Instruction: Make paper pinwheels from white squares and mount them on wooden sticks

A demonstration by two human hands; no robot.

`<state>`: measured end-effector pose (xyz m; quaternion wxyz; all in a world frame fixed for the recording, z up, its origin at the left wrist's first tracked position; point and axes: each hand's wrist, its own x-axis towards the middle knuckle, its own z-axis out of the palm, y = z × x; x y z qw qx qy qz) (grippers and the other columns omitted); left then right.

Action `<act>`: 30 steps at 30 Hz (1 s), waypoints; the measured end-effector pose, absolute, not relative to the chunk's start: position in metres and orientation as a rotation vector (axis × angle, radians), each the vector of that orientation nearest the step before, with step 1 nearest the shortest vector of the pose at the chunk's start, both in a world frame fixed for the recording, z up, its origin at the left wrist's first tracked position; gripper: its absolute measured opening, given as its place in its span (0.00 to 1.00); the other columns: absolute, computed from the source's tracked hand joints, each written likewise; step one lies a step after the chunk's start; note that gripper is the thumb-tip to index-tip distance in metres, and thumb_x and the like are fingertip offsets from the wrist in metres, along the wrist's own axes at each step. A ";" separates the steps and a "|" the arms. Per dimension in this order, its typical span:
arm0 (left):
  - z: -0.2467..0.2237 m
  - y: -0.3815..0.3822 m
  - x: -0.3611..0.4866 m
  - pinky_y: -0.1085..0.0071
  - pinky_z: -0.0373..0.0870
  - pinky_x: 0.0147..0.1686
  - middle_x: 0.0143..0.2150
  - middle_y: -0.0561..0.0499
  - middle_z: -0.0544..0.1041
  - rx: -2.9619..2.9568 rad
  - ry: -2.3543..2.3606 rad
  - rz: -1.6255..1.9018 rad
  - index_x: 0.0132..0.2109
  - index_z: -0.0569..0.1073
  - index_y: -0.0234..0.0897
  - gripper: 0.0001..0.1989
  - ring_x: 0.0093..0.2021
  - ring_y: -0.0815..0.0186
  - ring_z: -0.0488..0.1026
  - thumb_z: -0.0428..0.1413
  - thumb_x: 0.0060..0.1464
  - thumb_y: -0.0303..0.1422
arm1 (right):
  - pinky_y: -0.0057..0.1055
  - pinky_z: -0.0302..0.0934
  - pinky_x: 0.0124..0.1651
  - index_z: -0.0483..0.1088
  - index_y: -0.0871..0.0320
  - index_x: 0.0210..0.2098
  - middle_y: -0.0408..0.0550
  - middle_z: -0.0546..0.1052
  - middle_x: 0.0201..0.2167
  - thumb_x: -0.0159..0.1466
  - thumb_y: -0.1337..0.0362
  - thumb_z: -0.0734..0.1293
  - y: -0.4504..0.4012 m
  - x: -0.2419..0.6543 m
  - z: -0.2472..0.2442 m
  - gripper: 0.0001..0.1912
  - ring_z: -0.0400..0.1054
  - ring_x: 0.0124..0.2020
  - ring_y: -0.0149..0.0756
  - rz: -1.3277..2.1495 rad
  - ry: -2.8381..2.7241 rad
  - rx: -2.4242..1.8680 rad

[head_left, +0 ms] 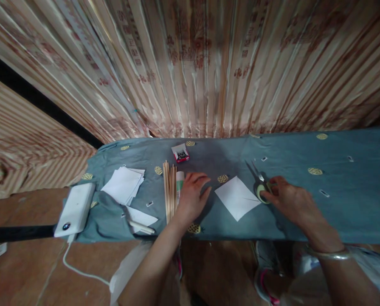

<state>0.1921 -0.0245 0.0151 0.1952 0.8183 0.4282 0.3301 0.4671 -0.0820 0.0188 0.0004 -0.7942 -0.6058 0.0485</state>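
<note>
My right hand (287,197) has its fingers closed on the pale green handle of a pair of scissors (262,182). The blades point up and to the left, away from me. Just left of them lies a white square of paper (237,199), turned like a diamond, with crease lines and a dark line running in from its right corner. My left hand (194,193) is held over the cloth with fingers apart and curved, holding nothing. Beside it are a glue stick (179,182), partly hidden by the hand, and a bundle of thin wooden sticks (169,191).
A small red and white box (181,154) of dark little pieces stands open at the back. Leftward are stacked white papers (122,183), a white stick-like item (141,226) and a white power bank (75,208) with a cable. Grey-blue cloth (342,199) covers the narrow table; a curtain (205,85) hangs behind.
</note>
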 end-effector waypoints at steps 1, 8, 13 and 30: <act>0.015 -0.021 0.185 0.57 0.70 0.51 0.46 0.45 0.77 2.298 1.222 0.959 0.45 0.76 0.37 0.09 0.48 0.58 0.70 0.56 0.56 0.27 | 0.37 0.60 0.30 0.69 0.61 0.47 0.57 0.81 0.30 0.63 0.59 0.65 -0.082 0.466 0.019 0.16 0.76 0.32 0.54 0.140 -1.908 -2.503; 0.008 -0.005 0.140 0.59 0.70 0.51 0.43 0.47 0.77 2.322 1.479 1.034 0.44 0.76 0.37 0.10 0.46 0.59 0.72 0.57 0.54 0.26 | 0.33 0.55 0.26 0.72 0.60 0.46 0.54 0.81 0.27 0.65 0.58 0.64 -0.084 0.459 0.019 0.15 0.77 0.30 0.51 0.039 -2.001 -2.511; 0.007 -0.013 0.126 0.59 0.72 0.49 0.48 0.43 0.74 2.292 1.637 0.755 0.54 0.69 0.35 0.22 0.48 0.55 0.74 0.60 0.53 0.33 | 0.32 0.56 0.26 0.73 0.59 0.46 0.55 0.81 0.28 0.65 0.59 0.63 -0.087 0.458 0.017 0.14 0.77 0.29 0.49 -0.067 -2.011 -2.473; 0.010 -0.032 0.164 0.61 0.73 0.43 0.50 0.43 0.76 1.852 1.405 0.706 0.61 0.64 0.36 0.31 0.41 0.59 0.77 0.59 0.50 0.31 | 0.38 0.68 0.42 0.73 0.64 0.46 0.58 0.80 0.40 0.68 0.63 0.60 -0.087 0.426 0.025 0.14 0.74 0.39 0.45 -0.386 -1.930 -1.752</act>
